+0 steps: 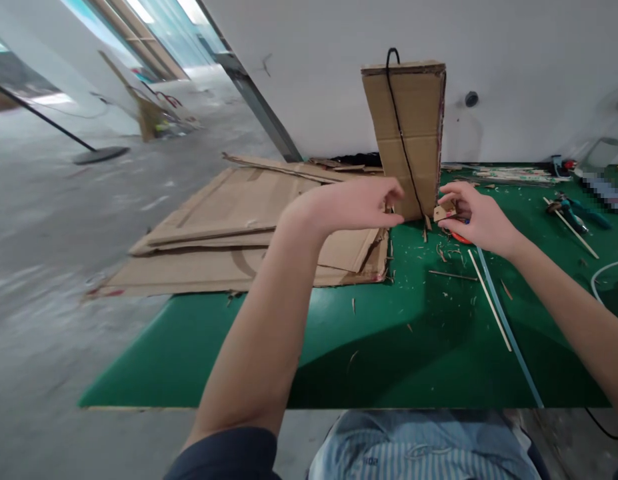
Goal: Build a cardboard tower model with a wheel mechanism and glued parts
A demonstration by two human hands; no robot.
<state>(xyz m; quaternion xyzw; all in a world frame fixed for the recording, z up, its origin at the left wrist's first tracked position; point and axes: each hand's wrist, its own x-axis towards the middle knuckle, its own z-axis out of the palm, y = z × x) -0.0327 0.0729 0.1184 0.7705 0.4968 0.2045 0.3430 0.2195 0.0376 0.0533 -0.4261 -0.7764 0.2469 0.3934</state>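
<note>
A tall cardboard box (413, 107) stands upright at the back of the green table (249, 353), with a black cord (399, 127) running down its front. My left hand (363, 203) is at the lower left of the box, fingers curled and apart from the thumb, nothing visible between them. Whether it touches the box I cannot tell. At the lower right of the box, my right hand (476, 217) pinches a small cardboard piece (443, 213) between thumb and fingers. Behind and under that hand, a red-orange item (459, 237) shows only in part.
Flattened cardboard sheets (209, 207) lie on the left, overhanging the table. Thin wooden sticks (489, 300), a blue strip (509, 327) and cardboard scraps lie nearer me. Pliers (571, 213) rest at right. A white wall (313, 80) rises behind.
</note>
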